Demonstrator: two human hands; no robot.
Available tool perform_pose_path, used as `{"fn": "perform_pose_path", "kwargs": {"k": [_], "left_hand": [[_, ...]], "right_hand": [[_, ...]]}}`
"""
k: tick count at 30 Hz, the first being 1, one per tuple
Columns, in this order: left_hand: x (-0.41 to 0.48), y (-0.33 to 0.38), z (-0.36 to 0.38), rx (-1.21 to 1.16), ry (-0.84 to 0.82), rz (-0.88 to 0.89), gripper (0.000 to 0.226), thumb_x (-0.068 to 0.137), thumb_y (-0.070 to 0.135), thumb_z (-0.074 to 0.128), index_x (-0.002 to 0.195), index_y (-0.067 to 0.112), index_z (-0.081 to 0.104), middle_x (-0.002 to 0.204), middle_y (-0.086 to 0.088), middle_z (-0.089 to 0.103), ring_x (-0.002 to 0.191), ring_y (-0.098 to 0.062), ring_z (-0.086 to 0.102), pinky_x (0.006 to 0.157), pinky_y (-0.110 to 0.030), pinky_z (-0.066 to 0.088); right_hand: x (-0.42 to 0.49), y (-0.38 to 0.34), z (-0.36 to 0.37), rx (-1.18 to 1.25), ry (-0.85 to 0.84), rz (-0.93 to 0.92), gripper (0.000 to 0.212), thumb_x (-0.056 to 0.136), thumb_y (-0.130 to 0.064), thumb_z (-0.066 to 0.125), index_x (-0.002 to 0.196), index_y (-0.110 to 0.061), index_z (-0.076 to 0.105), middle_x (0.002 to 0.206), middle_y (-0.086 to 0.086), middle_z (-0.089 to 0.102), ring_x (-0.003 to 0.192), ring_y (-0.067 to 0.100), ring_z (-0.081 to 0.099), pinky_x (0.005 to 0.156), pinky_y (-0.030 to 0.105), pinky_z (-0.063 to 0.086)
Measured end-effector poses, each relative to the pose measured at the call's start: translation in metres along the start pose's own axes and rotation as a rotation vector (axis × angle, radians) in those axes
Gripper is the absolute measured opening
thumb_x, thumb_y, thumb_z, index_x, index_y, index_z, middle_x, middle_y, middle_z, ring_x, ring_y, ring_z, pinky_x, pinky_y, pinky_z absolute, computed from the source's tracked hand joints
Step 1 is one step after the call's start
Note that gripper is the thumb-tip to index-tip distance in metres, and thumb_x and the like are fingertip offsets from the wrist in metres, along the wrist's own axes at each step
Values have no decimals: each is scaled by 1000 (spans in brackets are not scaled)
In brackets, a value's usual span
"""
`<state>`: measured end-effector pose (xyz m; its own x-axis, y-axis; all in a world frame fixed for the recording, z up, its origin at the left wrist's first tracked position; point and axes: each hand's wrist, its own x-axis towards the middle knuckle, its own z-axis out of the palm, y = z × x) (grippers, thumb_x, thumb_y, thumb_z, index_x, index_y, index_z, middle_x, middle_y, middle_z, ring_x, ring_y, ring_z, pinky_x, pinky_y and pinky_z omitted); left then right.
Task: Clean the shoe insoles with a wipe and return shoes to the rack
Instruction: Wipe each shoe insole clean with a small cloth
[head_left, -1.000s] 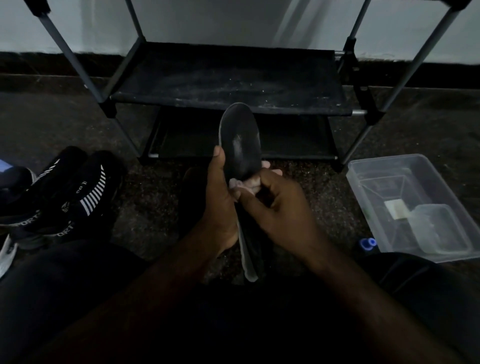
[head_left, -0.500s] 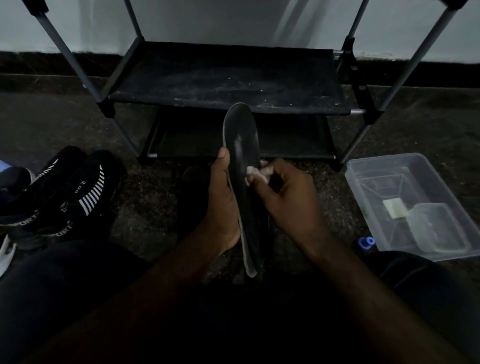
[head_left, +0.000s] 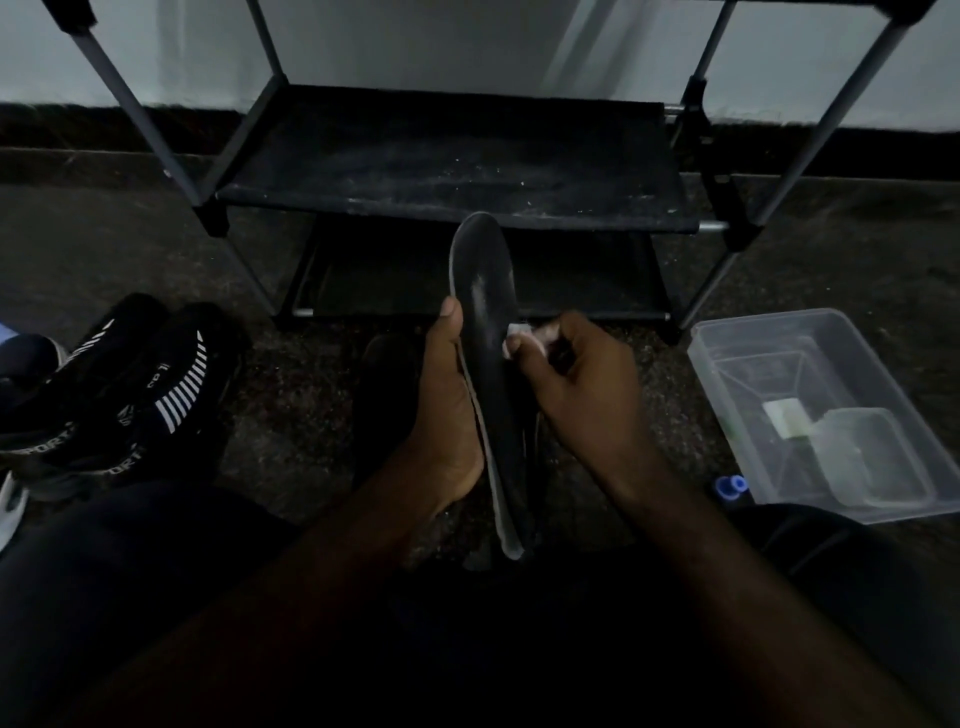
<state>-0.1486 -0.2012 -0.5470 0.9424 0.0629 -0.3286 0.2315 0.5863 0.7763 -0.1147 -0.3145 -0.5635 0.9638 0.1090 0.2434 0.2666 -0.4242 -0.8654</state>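
A long dark insole (head_left: 485, 291) stands nearly upright in front of me, toe end up, with a pale edge along its lower left side. My left hand (head_left: 447, 405) grips it from the left, thumb on its face. My right hand (head_left: 582, 384) pinches a small white wipe (head_left: 522, 338) against the insole's right edge, about mid-length. A dark shoe (head_left: 382, 384) lies on the floor behind my left hand, mostly hidden. The black shoe rack (head_left: 457, 171) stands just beyond, its two visible shelves bare.
A pair of black sport shoes with white stripes (head_left: 130, 395) lies on the floor at left, with another shoe (head_left: 26, 358) at the far left edge. A clear plastic box (head_left: 826, 405) holding a smaller container sits at right, a blue cap (head_left: 730, 487) beside it. My dark-clothed legs fill the foreground.
My right hand with the wipe has slid up and to the right across the insole, from its lower middle to its right edge. The insole has turned slightly more edge-on.
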Motion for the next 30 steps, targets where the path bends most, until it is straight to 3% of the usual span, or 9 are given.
{"fn": "perform_pose_path", "kwargs": {"k": [2,6,9,12,15,18,25,28,30], "left_hand": [[1,-1,-3,-25,9,-9,67,94,58,29,98,9,73,98,-14,73,94,-23,70,87,-33,55],[0,4,-3,-26,34,-66,81,80,66,36,122,2,62,118,-24,66,112,-30,65,89,-36,54],[1,1,-3,-54,7,-25,68,92,58,31,105,5,72,99,-15,73,92,-22,71,75,-28,58],[1,0,2,-18,-9,1,66,95,55,29,104,2,68,93,-15,73,88,-23,70,80,-31,57],[1,1,0,-48,20,-10,62,89,57,36,97,8,73,97,-15,73,91,-24,71,84,-34,56],[1,4,-3,-54,40,-55,71,77,65,39,111,10,68,113,-19,70,102,-26,69,90,-38,53],[-1,2,3,-28,29,33,59,91,50,38,107,0,64,94,-16,71,90,-25,69,84,-33,56],[0,2,0,-55,57,35,55,92,49,37,104,2,64,92,-15,73,90,-25,70,79,-31,57],[-1,5,-2,-54,85,21,67,81,55,41,114,0,62,107,-22,70,102,-31,68,85,-35,55]], "right_hand": [[-4,-6,2,61,-98,-17,19,92,-31,67,83,-13,66,78,-6,71,73,7,67,68,41,56],[-18,-20,5,210,-328,-166,13,92,-21,67,89,-8,69,82,-4,71,78,9,68,69,34,57],[-10,-9,3,125,-200,-112,18,92,-29,67,87,-12,69,82,-5,72,78,9,69,71,40,57],[1,2,-1,32,-22,12,21,91,-33,68,82,-15,67,77,-7,71,71,7,68,67,41,56],[-4,-7,1,125,-152,-25,16,92,-28,68,84,-14,68,79,-5,71,75,8,68,71,42,56],[-18,-19,6,225,-320,-121,13,92,-21,67,89,-9,69,83,-2,72,79,12,70,71,41,57],[2,3,-1,25,-48,19,15,90,-30,69,82,-16,68,77,-10,70,72,3,66,68,34,56],[-5,-5,0,109,-170,24,15,90,-28,70,81,-17,68,77,-8,70,75,5,67,70,30,55],[-15,-17,4,228,-296,-38,12,91,-22,70,83,-13,70,79,-3,71,76,12,68,71,31,56]]}}
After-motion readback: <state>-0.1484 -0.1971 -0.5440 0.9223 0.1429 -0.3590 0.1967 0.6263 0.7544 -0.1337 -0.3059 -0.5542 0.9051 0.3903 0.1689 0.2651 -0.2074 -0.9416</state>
